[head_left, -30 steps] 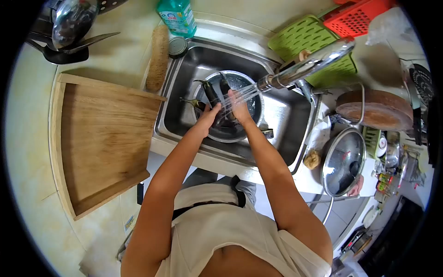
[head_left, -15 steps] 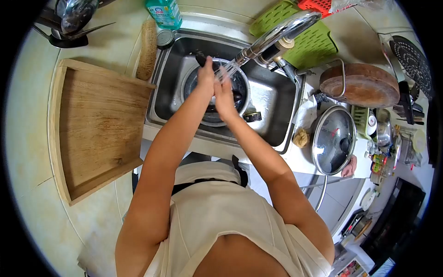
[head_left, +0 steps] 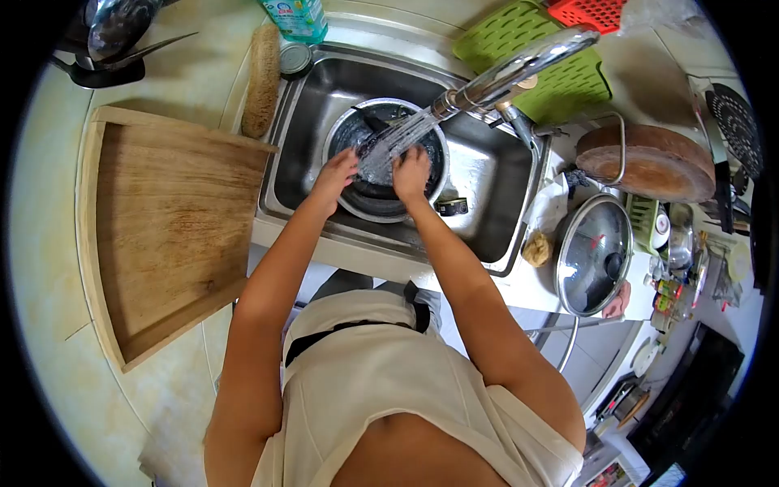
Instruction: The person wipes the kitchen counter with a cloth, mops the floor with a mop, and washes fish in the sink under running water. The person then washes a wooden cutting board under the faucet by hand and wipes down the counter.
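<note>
In the upper middle of the frame, a dark eggplant lies in a round metal bowl, which stands in the left part of the steel sink. The eggplant's thin stem end points to the upper left, near the bowl's rim, and its long axis slants from there down to the right, until the water stream from the tap blurs it. The left hand is at the bowl's left side, its fingers bent and slightly parted beside the stream; whether they touch anything cannot be told. The right hand reaches into the bowl's right half, fingers curled downward and a little apart, their tips too unclear to show what they touch. A small dark object lies just beside the bowl, to its lower right. A wooden tray fills the left of the frame, on the worktop.
</note>
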A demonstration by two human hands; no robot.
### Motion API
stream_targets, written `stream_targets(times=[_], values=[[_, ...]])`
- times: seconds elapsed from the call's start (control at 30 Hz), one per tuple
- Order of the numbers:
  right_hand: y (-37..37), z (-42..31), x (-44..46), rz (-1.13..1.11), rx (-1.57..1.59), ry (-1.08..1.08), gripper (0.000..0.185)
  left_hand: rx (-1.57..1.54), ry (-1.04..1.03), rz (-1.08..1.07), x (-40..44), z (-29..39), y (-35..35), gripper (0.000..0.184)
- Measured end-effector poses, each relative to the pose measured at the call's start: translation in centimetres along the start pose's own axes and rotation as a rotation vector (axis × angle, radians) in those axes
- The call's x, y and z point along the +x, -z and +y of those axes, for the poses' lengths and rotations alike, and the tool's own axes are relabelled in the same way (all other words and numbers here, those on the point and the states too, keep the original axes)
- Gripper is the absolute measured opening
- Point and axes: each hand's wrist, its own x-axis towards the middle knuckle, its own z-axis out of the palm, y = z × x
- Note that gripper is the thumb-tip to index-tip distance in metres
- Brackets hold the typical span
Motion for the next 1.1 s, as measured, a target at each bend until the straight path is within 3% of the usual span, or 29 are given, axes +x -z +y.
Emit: stream_targets(times=[0.03,0.1,0.3,0.43,0.47,0.5,0.53,0.63,0.7,0.77,0.8,0.83,0.87,0.9,0.97,1.1], values=[[-0.3,0.6,-0.7,-0.036,-0.032,0.085,0.044,-0.003,0.027,0.049,-0.4,-0.6,1.1,0.051],[-2.8,1.3,-0.4,-0.726,-0.166,0.246,0.05,-0.026,0.082,0.107,-0.7,-1.7,2.9,0.048],[-6.5,2.6,-4.0,-0.775,-0.214,0.375,0.039,-0.097,0.165,0.106,-1.1,-4.8,4.5,0.046],[-4.5,0.8,-2.3,-0.877,0.108,0.232,0.052,-0.054,0.164,0.165,-0.9,-4.9,3.6,0.051],[-2.4,-1.0,-1.4,-0.901,0.201,0.045,0.061,-0.03,0.157,0.19,-0.3,-5.3,3.0,0.053],[-3.4,-0.9,-1.6,-0.728,0.417,0.027,0.063,-0.005,0.146,0.203,0.6,-5.4,2.0,0.055],[-1.5,-2.4,-1.0,-0.817,0.687,-0.198,0.06,-0.036,0.17,0.198,1.4,-5.2,1.1,0.055],[2.1,-4.9,0.4,-0.743,1.097,-0.512,0.061,-0.162,0.062,-0.02,2.3,-0.8,-2.6,0.043],[5.4,-6.1,0.9,-0.603,0.883,-0.323,0.063,-0.187,0.183,0.064,2.9,1.8,-4.0,0.047],[5.7,-5.4,1.4,-0.543,0.663,-0.111,0.065,-0.479,0.098,0.132,3.5,3.8,-6.7,0.044],[8.8,-6.8,1.4,-0.419,0.473,-0.024,0.062,-0.564,0.079,0.101,5.7,3.4,-6.1,0.038],[10.9,-7.3,1.4,-0.469,0.313,0.028,0.061,-0.597,0.11,0.029,5.7,4.8,-6.2,0.032],[11.3,-7.1,1.5,-0.491,0.326,0.03,0.052,-0.626,0.144,-0.043,5.6,6.2,-6.3,0.028],[11.5,-7.1,1.5,-0.517,0.342,0.029,0.057,-0.604,0.099,-0.06,6.0,6.3,-6.4,0.027],[11.3,-6.0,1.1,-0.43,0.48,0.089,0.058,-0.581,0.011,-0.309,5.9,7.0,-6.2,0.026],[11.7,-4.1,1.3,-0.244,0.666,0.401,0.065,-0.646,0.046,-0.264,3.3,10.6,-7.1,0.025]])
